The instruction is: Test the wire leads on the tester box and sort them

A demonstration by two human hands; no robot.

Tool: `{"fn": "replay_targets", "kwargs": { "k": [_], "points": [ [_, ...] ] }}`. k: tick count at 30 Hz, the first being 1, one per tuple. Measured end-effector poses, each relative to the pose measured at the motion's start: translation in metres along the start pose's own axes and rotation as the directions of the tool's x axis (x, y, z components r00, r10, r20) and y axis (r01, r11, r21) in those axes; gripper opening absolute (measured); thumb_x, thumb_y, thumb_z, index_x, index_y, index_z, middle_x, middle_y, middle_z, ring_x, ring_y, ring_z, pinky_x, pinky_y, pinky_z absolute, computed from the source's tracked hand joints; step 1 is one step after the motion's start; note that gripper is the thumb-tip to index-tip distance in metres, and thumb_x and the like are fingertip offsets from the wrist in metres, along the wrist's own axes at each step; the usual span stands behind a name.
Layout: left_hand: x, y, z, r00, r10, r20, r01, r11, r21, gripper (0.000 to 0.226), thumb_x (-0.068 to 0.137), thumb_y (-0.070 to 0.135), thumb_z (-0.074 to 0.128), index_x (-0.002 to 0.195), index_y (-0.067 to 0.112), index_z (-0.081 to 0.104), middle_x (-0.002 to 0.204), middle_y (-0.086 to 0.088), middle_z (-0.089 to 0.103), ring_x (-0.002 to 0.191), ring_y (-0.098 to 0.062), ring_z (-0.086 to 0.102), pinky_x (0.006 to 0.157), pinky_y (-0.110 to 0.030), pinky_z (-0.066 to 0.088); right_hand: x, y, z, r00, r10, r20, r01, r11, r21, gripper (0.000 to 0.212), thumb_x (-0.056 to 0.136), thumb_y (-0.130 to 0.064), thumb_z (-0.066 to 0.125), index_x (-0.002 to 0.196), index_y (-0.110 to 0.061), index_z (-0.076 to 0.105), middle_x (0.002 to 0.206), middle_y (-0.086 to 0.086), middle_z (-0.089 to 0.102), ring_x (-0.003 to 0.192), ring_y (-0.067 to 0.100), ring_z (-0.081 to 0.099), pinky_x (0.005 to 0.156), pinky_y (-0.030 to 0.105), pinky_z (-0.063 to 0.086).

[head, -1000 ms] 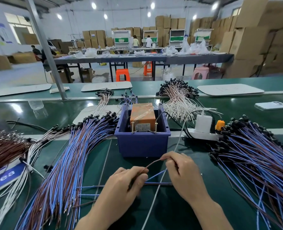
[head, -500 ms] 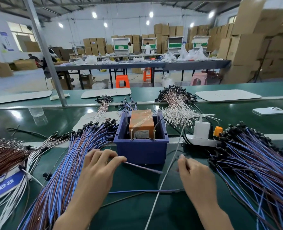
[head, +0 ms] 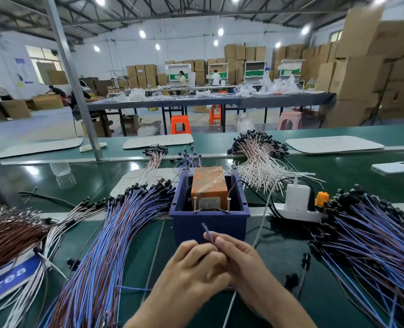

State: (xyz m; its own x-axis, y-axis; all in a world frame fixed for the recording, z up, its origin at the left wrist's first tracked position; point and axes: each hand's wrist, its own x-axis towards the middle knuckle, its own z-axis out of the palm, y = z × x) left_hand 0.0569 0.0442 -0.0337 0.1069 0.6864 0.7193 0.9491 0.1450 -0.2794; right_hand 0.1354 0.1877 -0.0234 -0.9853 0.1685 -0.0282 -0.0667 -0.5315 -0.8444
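Note:
An orange tester box [head: 209, 185] sits inside a blue bin [head: 210, 223] with two metal pins [head: 211, 204] standing at its front. My left hand [head: 191, 273] and my right hand [head: 246, 263] are together just in front of the bin. Between my right fingers a thin blue and brown wire lead [head: 209, 234] is pinched, its stripped tip pointing up toward the bin. My left fingers curl against the same lead lower down. A big bundle of blue and brown leads [head: 106, 245] lies at the left, another bundle [head: 371, 247] at the right.
White leads [head: 260, 166] with black ends lie behind the bin. A white power strip [head: 295, 209] with a charger and an orange plug sits to the right. A phone [head: 396, 167] lies at far right. Brown wires [head: 4, 233] and a blue label [head: 4, 278] are at far left.
My hands were apart, the left reaching at the left bundle and the right resting on the belt. Now they have come together in front of the bin holding one lead upright.

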Motion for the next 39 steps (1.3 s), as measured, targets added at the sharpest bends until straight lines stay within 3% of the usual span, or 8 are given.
{"fn": "replay_targets", "kwargs": {
  "k": [6,11,18,25,29,32,35,39],
  "points": [
    [-0.012,0.013,0.007,0.947,-0.32,-0.034,0.306,0.927,-0.215,0.024,0.097,0.019,0.056,0.116,0.027,0.069,0.12,0.01,0.061,0.116,-0.011,0.056,0.099,-0.025,0.045,0.005,0.015,-0.012,0.992,-0.081,-0.099,0.083,0.996,0.019,0.033,0.079,-0.026,0.076,0.108,-0.009,0.078,0.086,0.011,0.07,0.072,0.017,0.067,0.063,0.029,0.057],
    [0.003,0.019,0.002,0.582,-0.793,0.18,0.727,0.407,-0.553,0.017,0.097,0.043,0.052,0.112,0.04,0.06,0.103,0.022,0.064,0.098,-0.003,0.063,0.08,-0.008,0.044,0.007,0.019,-0.013,0.981,-0.133,-0.142,0.119,0.987,-0.106,0.03,0.08,-0.029,0.076,0.108,-0.018,0.078,0.086,0.007,0.071,0.067,0.016,0.065,0.057,0.028,0.054],
    [0.021,0.023,0.009,0.404,-0.847,0.346,0.708,0.05,-0.704,0.007,0.096,0.024,0.064,0.101,0.028,0.068,0.089,0.005,0.072,0.078,-0.013,0.07,0.062,-0.023,0.056,0.004,0.019,-0.01,0.977,-0.176,-0.121,0.139,0.955,-0.261,0.023,0.084,-0.033,0.073,0.105,-0.024,0.075,0.098,0.014,0.074,0.079,0.023,0.07,0.064,0.029,0.057],
    [0.017,0.02,0.013,0.347,-0.883,0.316,0.694,0.016,-0.72,0.004,0.098,0.02,0.061,0.096,0.019,0.064,0.088,0.006,0.072,0.077,-0.008,0.068,0.066,-0.014,0.051,0.002,0.013,-0.01,0.937,-0.307,-0.168,0.216,0.885,-0.414,0.011,0.094,-0.029,0.064,0.098,-0.032,0.075,0.096,0.004,0.076,0.084,0.02,0.073,0.069,0.027,0.058],
    [0.008,0.014,0.014,0.309,-0.896,0.319,0.689,-0.02,-0.724,0.008,0.102,0.026,0.054,0.097,0.021,0.059,0.088,0.001,0.073,0.072,-0.01,0.064,0.069,-0.023,0.05,-0.008,-0.004,-0.033,0.562,-0.719,-0.409,0.124,0.562,-0.818,0.018,0.102,-0.033,0.048,0.103,-0.031,0.066,0.07,-0.007,0.067,0.051,0.01,0.055,0.044,0.019,0.042],
    [0.004,0.014,0.014,0.312,-0.894,0.321,0.689,-0.019,-0.725,0.009,0.102,0.028,0.053,0.097,0.021,0.058,0.087,-0.001,0.072,0.068,-0.011,0.062,0.065,-0.028,0.05,-0.018,-0.014,-0.056,0.328,-0.831,-0.448,-0.179,0.411,-0.894,0.016,0.098,-0.02,0.052,0.108,-0.016,0.064,0.089,-0.001,0.061,0.075,0.019,0.054,0.062,0.031,0.042],
    [0.004,0.016,0.014,0.329,-0.887,0.323,0.684,-0.012,-0.73,0.01,0.1,0.03,0.053,0.098,0.021,0.057,0.086,0.0,0.072,0.068,-0.01,0.061,0.065,-0.027,0.051,-0.024,-0.012,-0.066,0.424,-0.749,-0.509,-0.474,0.295,-0.83,0.025,0.093,-0.01,0.06,0.118,-0.014,0.062,0.115,0.013,0.052,0.102,0.032,0.046,0.08,0.04,0.038],
    [0.003,0.017,0.014,0.345,-0.878,0.331,0.684,-0.006,-0.729,0.01,0.101,0.027,0.054,0.099,0.018,0.057,0.084,-0.001,0.072,0.067,-0.009,0.062,0.066,-0.023,0.052,-0.029,-0.012,-0.069,0.506,-0.652,-0.565,-0.506,0.307,-0.806,0.036,0.092,0.004,0.056,0.124,-0.012,0.061,0.128,0.019,0.041,0.108,0.035,0.038,0.088,0.045,0.041]
  ]
}}
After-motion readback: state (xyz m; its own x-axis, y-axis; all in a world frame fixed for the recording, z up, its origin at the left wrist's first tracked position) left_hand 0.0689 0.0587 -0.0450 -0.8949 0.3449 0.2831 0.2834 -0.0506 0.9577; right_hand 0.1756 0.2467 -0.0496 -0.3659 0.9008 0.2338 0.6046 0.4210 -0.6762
